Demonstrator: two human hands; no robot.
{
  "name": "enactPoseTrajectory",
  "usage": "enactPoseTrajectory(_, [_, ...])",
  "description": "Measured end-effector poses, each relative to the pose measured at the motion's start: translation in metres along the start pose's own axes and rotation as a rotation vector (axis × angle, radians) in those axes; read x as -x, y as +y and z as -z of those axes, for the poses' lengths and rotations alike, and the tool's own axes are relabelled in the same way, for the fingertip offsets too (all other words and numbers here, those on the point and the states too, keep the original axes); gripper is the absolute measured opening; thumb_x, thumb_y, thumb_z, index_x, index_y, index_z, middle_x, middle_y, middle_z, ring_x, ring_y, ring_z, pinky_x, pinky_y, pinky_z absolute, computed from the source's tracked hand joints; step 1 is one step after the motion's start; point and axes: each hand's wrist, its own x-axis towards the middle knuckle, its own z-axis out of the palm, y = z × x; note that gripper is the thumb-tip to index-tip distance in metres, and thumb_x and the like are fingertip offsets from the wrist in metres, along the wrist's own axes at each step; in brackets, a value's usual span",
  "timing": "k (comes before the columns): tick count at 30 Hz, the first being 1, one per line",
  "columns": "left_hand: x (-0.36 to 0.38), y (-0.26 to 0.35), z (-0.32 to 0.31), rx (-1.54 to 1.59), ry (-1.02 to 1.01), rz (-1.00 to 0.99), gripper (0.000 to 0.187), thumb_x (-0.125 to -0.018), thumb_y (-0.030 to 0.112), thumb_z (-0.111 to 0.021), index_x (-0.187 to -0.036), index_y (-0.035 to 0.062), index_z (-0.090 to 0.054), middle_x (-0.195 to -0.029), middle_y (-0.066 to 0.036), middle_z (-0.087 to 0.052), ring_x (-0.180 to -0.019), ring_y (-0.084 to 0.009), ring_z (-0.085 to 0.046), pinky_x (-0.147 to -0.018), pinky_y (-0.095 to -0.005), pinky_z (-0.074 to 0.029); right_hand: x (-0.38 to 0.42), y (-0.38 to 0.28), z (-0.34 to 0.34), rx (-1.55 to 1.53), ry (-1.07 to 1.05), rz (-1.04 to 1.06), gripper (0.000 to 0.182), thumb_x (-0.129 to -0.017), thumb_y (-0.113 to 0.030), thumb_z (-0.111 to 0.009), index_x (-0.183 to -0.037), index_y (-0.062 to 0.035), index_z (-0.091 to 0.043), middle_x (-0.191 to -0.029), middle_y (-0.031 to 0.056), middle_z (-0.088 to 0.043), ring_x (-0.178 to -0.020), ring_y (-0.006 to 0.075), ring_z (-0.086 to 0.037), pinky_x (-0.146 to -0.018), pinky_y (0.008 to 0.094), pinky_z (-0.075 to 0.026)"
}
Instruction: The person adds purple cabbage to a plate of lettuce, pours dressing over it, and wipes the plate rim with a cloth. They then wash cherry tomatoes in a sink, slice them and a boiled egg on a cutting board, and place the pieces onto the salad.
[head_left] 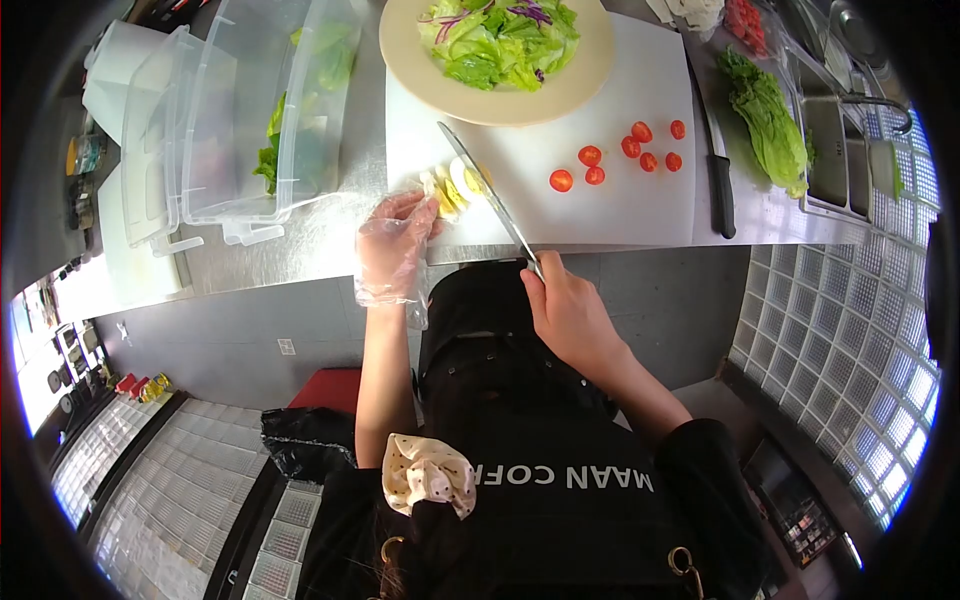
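In the head view a boiled egg in slices (455, 188) lies near the front left of a white cutting board (630, 90). My left hand (390, 248), in a clear plastic glove, has its fingers pinched together at the left end of the slices. My right hand (568, 310) is closed round the handle of a knife (497, 203). The blade slants across the right part of the egg. Right of it on the board lie several halved cherry tomatoes (590, 156). At the board's back edge is a cream plate (400, 60) with lettuce and purple shreds (500, 40).
A second knife (720, 180) with a black handle lies along the board's right edge. Beyond it are a head of lettuce (770, 125) and a sink (840, 180). Clear plastic containers (200, 130), one with green leaves, stand on the left. The steel counter's front edge (320, 270) is close to my body.
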Motion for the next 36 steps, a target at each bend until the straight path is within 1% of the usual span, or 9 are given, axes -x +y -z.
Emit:
enactPoseTrajectory(4, [0.0,0.001,-0.001,0.009,0.003,-0.012,0.033,-0.08,0.013,-0.072,-0.101,-0.009,-0.059,-0.081,-0.01,-0.063,-0.067,-0.0129,-0.063,-0.06,-0.0206,-0.052,-0.001,-0.002,0.001,-0.002,-0.007,-0.013,0.02,-0.091,-0.016,-0.052,-0.088,0.0002,-0.041,-0.059,0.0191,-0.055,-0.054,0.0386,-0.057,-0.047,0.0455,-0.045])
enactPoseTrajectory(6, [0.0,0.0,0.0,-0.001,0.004,-0.024,0.032,-0.08,0.013,-0.072,-0.101,-0.0088,-0.059,-0.081,-0.01,-0.062,-0.067,-0.013,-0.063,-0.059,-0.0209,-0.052,0.0,-0.003,0.001,-0.06,-0.037,-0.056,0.018,-0.092,-0.012,-0.051,-0.098,0.0028,-0.042,-0.061,0.0225,-0.054,-0.057,0.0425,-0.055,-0.05,0.0485,-0.041])
enactPoseTrajectory(7, [0.0,0.001,0.0,-0.003,0.002,-0.025,0.032,-0.08,0.013,-0.072,-0.101,-0.0088,-0.059,-0.081,-0.01,-0.062,-0.067,-0.013,-0.063,-0.059,-0.0209,-0.052,0.0,-0.003,0.001,-0.062,-0.035,-0.057,0.018,-0.092,-0.012,-0.051,-0.098,0.0028,-0.042,-0.061,0.0225,-0.054,-0.057,0.0425,-0.055,-0.05,0.0485,-0.041])
enactPoseTrajectory(10, [0.001,0.001,-0.001,0.015,0.01,-0.023,0.031,-0.08,0.013,-0.072,-0.1,-0.0086,-0.06,-0.081,-0.009,-0.062,-0.067,-0.0132,-0.063,-0.059,-0.0212,-0.052,0.001,-0.004,0.002,-0.089,-0.053,-0.087,0.018,-0.092,-0.012,-0.05,-0.098,0.0027,-0.042,-0.06,0.0229,-0.054,-0.057,0.0428,-0.055,-0.05,0.0489,-0.041])
enactPoseTrajectory(12, [0.002,0.002,-0.001,-0.01,0.008,-0.018,0.03,-0.081,0.013,-0.071,-0.099,-0.0084,-0.06,-0.081,-0.009,-0.062,-0.067,-0.0135,-0.063,-0.06,-0.0218,-0.053,0.0,-0.004,0.003,-0.038,-0.025,-0.053,0.019,-0.091,-0.016,-0.051,-0.088,0.0003,-0.041,-0.059,0.0198,-0.056,-0.055,0.0387,-0.057,-0.047,0.0458,-0.045])
enactPoseTrajectory(21, [0.003,0.001,0.003,-0.041,0.019,-0.021,0.03,-0.081,0.014,-0.071,-0.099,-0.0077,-0.06,-0.082,-0.01,-0.064,-0.068,-0.0139,-0.064,-0.061,-0.0222,-0.054,-0.004,-0.005,-0.004,0.004,-0.026,-0.06,0.022,-0.092,-0.018,-0.05,-0.083,-0.0008,-0.04,-0.058,0.0188,-0.056,-0.052,0.0379,-0.058,-0.046,0.0456,-0.047])
enactPoseTrajectory(28, [0.003,0.002,0.0,-0.001,0.005,-0.008,0.031,-0.081,0.013,-0.07,-0.101,-0.0079,-0.06,-0.085,-0.01,-0.064,-0.07,-0.014,-0.063,-0.062,-0.023,-0.054,-0.009,-0.001,-0.017,-0.003,-0.066,-0.083,0.022,-0.092,-0.02,-0.049,-0.085,-0.0003,-0.04,-0.058,0.0185,-0.057,-0.052,0.0383,-0.058,-0.047,0.0449,-0.048])
enactPoseTrajectory(33, [0.003,0.004,0.001,-0.037,0.009,0.007,0.031,-0.081,0.012,-0.071,-0.102,-0.008,-0.06,-0.084,-0.01,-0.063,-0.071,-0.0156,-0.064,-0.064,-0.0241,-0.054,-0.012,0.0,-0.02,0.092,-0.079,-0.129,0.023,-0.093,-0.022,-0.046,-0.087,-0.0007,-0.041,-0.065,0.0195,-0.059,-0.055,0.0387,-0.059,-0.049,0.0461,-0.049])
enactPoseTrajectory(36, [0.005,0.004,0.002,-0.169,0.037,-0.116,0.036,-0.081,0.011,-0.07,-0.11,-0.0058,-0.057,-0.092,-0.011,-0.061,-0.073,-0.0169,-0.064,-0.067,-0.0261,-0.053,-0.008,0.007,-0.018,0.106,-0.089,-0.127,0.023,-0.093,-0.023,-0.047,-0.088,-0.001,-0.042,-0.068,0.0201,-0.06,-0.057,0.0383,-0.06,-0.05,0.046,-0.049])
